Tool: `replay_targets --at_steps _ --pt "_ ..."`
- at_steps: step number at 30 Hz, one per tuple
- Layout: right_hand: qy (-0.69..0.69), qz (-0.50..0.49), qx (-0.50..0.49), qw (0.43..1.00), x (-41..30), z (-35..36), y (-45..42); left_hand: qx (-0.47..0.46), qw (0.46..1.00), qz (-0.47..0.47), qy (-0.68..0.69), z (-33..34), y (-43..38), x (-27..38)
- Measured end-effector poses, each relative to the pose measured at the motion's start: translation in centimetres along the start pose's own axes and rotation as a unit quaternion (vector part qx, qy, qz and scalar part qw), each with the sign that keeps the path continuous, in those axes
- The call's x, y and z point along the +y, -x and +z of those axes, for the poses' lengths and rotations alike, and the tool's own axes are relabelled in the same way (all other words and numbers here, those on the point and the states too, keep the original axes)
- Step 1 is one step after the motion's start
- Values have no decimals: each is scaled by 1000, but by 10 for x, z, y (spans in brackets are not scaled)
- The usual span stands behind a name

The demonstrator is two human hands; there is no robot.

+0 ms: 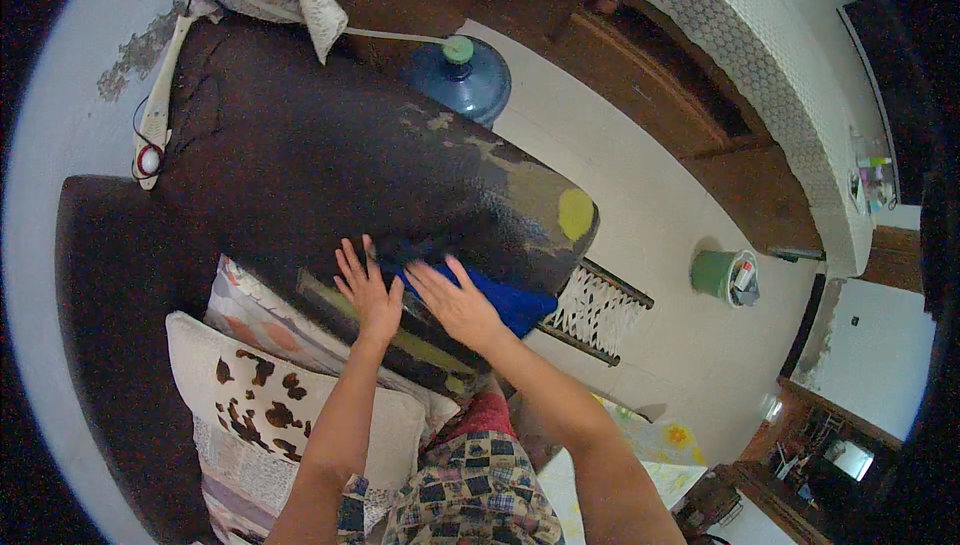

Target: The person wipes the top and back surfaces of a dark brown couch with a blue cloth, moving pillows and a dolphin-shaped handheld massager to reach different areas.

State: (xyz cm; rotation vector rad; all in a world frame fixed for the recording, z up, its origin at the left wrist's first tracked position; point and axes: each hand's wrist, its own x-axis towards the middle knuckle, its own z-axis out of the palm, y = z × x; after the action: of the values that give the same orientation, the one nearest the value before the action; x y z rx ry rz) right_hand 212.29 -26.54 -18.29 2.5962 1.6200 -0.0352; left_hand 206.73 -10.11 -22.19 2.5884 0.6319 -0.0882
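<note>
A dark blue cloth (517, 301) lies on the worn, dark sofa (315, 155) before me, partly hidden by my hands. My right hand (454, 301) is over the cloth, palm down, its thumb apart from the other fingers; the fingertips are slightly blurred. Just left of it, my left hand (373, 303) is spread flat at the cloth's left end, close to the sofa's near edge. Neither hand grips anything. Dark fabric between the fingertips is hard to tell from the sofa cover. The cover has peeled at the right corner, baring a yellow-green patch (576, 213).
A cow-print cushion (247, 380) and a patterned pillow (255, 301) lean at the near left. Beyond the sofa stands a blue water jug (472, 87) with a hose. A low woven stool (600, 312) sits by the sofa's corner. Farther right is a green bin (712, 275).
</note>
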Motion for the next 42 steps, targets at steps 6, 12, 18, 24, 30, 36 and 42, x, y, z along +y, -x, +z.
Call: replay_targets --at_steps 6,12,18,24,30,36,42 --pt "-95 73 -65 991 55 -4 95 -12 1000 -3 12 -6 0 9" --pt "-168 468 280 821 107 -43 39 -12 996 -6 92 -19 -1 9" --pt "-625 441 258 591 102 -127 -23 111 957 -86 255 -64 -2 -46" --pt "-75 137 70 985 92 -70 -125 206 947 -205 138 -73 -56 -118" --pt "-43 131 84 987 79 -58 -203 263 927 -265 42 -73 -111 -186" --pt "-49 112 120 985 74 -57 -305 251 927 -278 -4 -69 -113 -176" --pt "-42 98 151 983 66 -59 -408 223 929 -293 33 -76 -113 -169"
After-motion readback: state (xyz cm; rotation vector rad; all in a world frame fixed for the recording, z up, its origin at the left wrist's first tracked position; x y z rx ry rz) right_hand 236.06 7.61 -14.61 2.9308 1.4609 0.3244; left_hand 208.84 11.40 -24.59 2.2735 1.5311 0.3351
